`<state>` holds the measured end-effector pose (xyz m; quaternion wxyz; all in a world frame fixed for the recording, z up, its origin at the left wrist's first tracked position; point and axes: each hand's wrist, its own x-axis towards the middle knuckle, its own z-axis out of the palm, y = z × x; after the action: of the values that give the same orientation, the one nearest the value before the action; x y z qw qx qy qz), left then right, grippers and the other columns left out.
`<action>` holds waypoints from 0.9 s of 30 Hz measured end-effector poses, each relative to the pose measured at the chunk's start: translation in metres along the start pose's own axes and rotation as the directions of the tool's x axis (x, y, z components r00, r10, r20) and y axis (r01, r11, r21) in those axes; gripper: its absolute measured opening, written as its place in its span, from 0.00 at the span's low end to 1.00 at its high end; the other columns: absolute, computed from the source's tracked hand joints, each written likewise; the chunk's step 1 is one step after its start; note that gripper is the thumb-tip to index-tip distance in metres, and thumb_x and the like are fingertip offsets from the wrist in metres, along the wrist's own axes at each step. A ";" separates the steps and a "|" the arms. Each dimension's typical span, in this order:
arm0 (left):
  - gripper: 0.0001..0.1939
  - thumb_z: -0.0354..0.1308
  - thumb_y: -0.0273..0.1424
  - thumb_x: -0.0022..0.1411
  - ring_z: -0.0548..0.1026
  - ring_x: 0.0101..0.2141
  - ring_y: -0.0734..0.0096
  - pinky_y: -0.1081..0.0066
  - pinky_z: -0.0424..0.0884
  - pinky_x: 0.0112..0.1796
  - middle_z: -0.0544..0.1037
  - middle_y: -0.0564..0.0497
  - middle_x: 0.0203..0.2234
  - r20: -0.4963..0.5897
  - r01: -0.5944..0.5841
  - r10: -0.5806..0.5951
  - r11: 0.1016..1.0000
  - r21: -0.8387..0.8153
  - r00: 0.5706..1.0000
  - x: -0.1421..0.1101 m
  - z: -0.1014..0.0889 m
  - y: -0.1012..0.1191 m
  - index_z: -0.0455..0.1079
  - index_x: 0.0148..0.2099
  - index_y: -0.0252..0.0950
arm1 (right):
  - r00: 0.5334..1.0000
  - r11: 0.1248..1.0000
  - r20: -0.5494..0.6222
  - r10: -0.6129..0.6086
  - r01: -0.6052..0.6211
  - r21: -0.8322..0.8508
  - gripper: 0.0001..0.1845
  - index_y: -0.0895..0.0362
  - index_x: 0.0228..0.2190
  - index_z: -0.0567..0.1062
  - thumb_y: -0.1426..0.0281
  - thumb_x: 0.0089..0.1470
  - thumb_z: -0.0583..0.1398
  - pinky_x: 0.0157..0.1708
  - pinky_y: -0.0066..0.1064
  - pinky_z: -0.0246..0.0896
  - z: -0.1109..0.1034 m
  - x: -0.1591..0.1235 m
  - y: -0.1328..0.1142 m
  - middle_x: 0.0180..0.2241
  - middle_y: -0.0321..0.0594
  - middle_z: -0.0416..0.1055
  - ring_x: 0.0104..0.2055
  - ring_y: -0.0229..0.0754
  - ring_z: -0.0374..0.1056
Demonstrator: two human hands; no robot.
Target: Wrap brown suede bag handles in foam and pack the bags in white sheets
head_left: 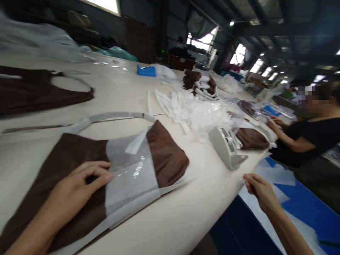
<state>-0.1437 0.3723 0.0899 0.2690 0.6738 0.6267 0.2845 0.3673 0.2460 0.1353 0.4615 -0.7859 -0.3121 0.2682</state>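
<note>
A brown bag (170, 156) lies on the table before me, with a band of thin white paper (130, 177) across it and a white-wrapped handle (114, 115) arching behind. My left hand (79, 184) rests on the bag, thumb and index fingertips at the paper's left edge, a small gap between them. A short white strip (136, 143) lies on the band's upper part. Out to the right, past the table edge, my right hand (259, 189) is closed in a pinch; what sits between its fingertips is too small to make out. Near it stands a grey tape dispenser (223, 148).
White strips (170, 104) and crumpled clear plastic (207, 117) lie beyond the bag. Farther back are a blue dispenser (146, 71) and stacked brown bags (195, 79). Another brown bag (39, 88) lies at left. A co-worker (305, 138) handles items at right.
</note>
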 end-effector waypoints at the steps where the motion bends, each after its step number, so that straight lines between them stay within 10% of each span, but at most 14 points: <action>1: 0.18 0.58 0.50 0.54 0.72 0.50 0.58 0.60 0.60 0.58 0.77 0.53 0.48 0.023 0.016 -0.015 0.999 -0.050 1.000 -0.005 -0.001 0.011 0.73 0.28 0.41 | 0.993 0.997 0.108 -0.040 0.047 -0.067 0.22 0.55 0.17 0.71 0.49 0.38 0.66 0.18 0.31 0.50 0.001 -0.007 -0.007 0.16 0.35 0.61 0.17 0.36 0.53; 4: 0.15 0.59 0.46 0.55 0.73 0.49 0.59 0.61 0.62 0.56 0.77 0.50 0.46 -0.011 -0.012 0.010 0.990 -0.142 1.000 -0.012 -0.003 0.031 0.71 0.26 0.40 | 0.820 0.910 0.526 -0.227 0.371 -0.185 0.23 0.53 0.15 0.70 0.50 0.48 0.63 0.23 0.33 0.59 0.018 -0.021 -0.050 0.18 0.38 0.63 0.22 0.42 0.61; 7: 0.11 0.59 0.40 0.56 0.73 0.48 0.60 0.60 0.63 0.53 0.76 0.50 0.45 -0.022 -0.003 -0.001 0.983 -0.184 1.000 -0.016 -0.002 0.034 0.70 0.26 0.39 | 0.455 0.782 0.855 -0.250 0.616 -0.099 0.22 0.52 0.17 0.72 0.52 0.54 0.60 0.23 0.32 0.59 0.065 -0.038 -0.113 0.19 0.39 0.67 0.22 0.42 0.63; 12: 0.08 0.59 0.34 0.56 0.73 0.46 0.62 0.61 0.65 0.50 0.77 0.51 0.44 -0.034 -0.010 0.004 0.980 -0.198 0.999 -0.021 -0.001 0.035 0.69 0.25 0.39 | -0.090 0.585 0.993 -0.076 0.803 0.118 0.17 0.54 0.24 0.72 0.63 0.63 0.55 0.26 0.27 0.55 0.176 -0.074 -0.189 0.22 0.33 0.69 0.24 0.36 0.63; 14: 0.07 0.60 0.32 0.55 0.73 0.46 0.62 0.62 0.66 0.49 0.77 0.52 0.43 -0.044 -0.020 0.011 0.980 -0.199 0.999 -0.021 -0.001 0.036 0.69 0.25 0.39 | -0.240 0.469 0.970 -0.024 0.855 0.223 0.15 0.55 0.24 0.72 0.69 0.62 0.55 0.26 0.26 0.54 0.216 -0.081 -0.203 0.21 0.31 0.68 0.23 0.34 0.61; 17: 0.07 0.60 0.29 0.55 0.73 0.46 0.63 0.63 0.66 0.48 0.78 0.53 0.43 -0.057 -0.020 0.010 0.982 -0.188 0.998 -0.021 -0.001 0.037 0.69 0.25 0.39 | -0.308 0.213 0.949 0.072 0.934 0.287 0.12 0.55 0.24 0.73 0.74 0.59 0.58 0.27 0.26 0.52 0.262 -0.089 -0.212 0.20 0.29 0.68 0.23 0.33 0.62; 21: 0.08 0.60 0.27 0.56 0.73 0.45 0.63 0.63 0.66 0.47 0.78 0.54 0.43 -0.061 -0.002 -0.008 0.987 -0.164 0.998 -0.022 0.000 0.037 0.69 0.25 0.40 | -0.238 -0.164 0.961 0.143 0.951 0.260 0.06 0.54 0.28 0.77 0.72 0.56 0.61 0.27 0.28 0.52 0.302 -0.096 -0.211 0.25 0.35 0.73 0.28 0.39 0.69; 27: 0.08 0.60 0.27 0.57 0.72 0.45 0.64 0.64 0.67 0.45 0.78 0.54 0.43 -0.071 -0.028 0.018 0.989 -0.145 0.997 -0.024 0.005 0.034 0.67 0.26 0.40 | -0.206 -0.244 0.971 0.119 0.942 0.230 0.03 0.55 0.29 0.80 0.72 0.51 0.63 0.34 0.32 0.62 0.325 -0.100 -0.197 0.30 0.43 0.78 0.34 0.45 0.74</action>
<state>-0.1179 0.3462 0.1104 0.2923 0.6490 0.6054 0.3560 0.0226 0.4285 0.1847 -0.2507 -0.1971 -0.9461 0.0560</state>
